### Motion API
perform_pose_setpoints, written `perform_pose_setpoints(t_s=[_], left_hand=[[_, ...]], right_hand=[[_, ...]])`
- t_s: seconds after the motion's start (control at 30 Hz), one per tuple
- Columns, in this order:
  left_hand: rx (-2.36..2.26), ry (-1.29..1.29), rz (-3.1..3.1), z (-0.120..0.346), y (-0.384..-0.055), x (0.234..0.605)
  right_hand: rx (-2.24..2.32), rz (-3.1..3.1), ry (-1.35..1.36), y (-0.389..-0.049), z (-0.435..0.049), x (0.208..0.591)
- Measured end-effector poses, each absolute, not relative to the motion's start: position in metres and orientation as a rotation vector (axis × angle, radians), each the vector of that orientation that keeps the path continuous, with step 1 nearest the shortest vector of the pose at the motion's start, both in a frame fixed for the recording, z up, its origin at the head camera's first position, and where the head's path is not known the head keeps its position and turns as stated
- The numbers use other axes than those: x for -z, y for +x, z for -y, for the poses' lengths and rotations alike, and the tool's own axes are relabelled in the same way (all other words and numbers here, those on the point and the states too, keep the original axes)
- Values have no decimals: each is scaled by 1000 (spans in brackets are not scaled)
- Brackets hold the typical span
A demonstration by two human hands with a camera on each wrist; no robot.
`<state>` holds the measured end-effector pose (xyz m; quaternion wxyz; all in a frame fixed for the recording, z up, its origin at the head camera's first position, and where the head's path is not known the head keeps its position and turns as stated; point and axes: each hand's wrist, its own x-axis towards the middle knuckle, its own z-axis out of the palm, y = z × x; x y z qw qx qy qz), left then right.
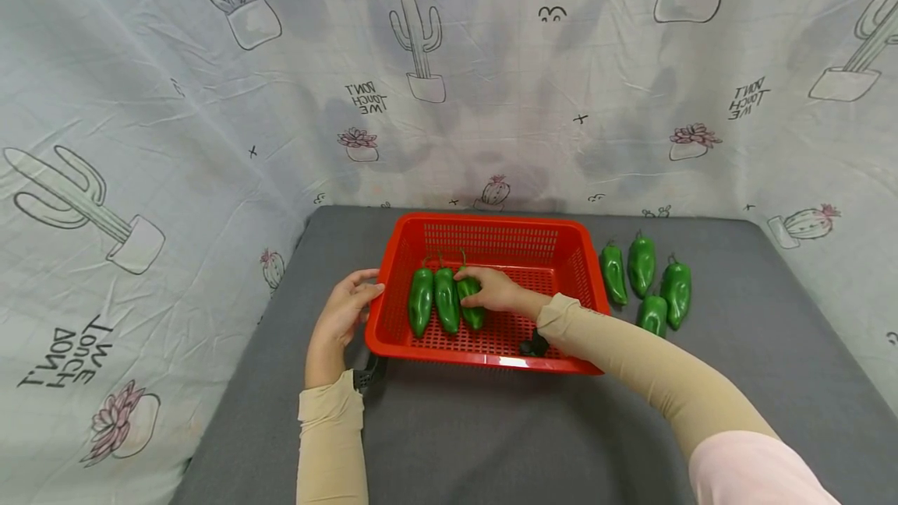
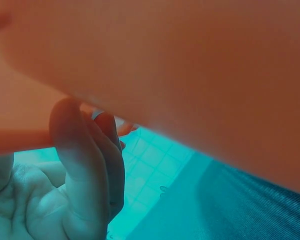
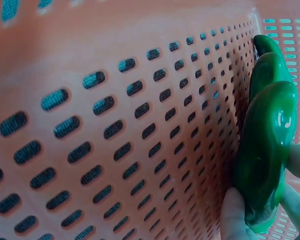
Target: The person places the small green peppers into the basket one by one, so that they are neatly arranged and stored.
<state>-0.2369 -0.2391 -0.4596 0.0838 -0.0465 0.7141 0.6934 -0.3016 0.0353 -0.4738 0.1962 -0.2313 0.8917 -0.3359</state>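
Observation:
A red plastic basket (image 1: 491,228) with slotted walls and floor stands on the grey table. Three green peppers lie side by side in its left half, stems toward the back: a left pepper (image 1: 420,302), a middle pepper (image 1: 446,301) and a right pepper (image 1: 473,310). My right hand (image 1: 491,291) reaches in from the right and holds the right pepper between thumb and fingers; the right wrist view shows that pepper (image 3: 267,155) resting on the basket floor. At the basket's left rim, my left hand (image 1: 347,306) grips the edge, its fingers (image 2: 85,165) partly hidden by the wall.
Several more green peppers (image 1: 641,265) lie on the table right of the basket, one partly covered by the right sleeve (image 1: 631,349). A patterned cloth (image 1: 463,61) hangs behind and beside the grey table (image 1: 491,435).

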Motion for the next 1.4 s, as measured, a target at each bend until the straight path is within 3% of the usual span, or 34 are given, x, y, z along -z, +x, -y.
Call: perform_pose_setpoints(t_s=[1.4], left_hand=[[-2049, -158, -2171, 237, -238, 461]], right_hand=[[811, -2528, -702, -303, -37, 471]])
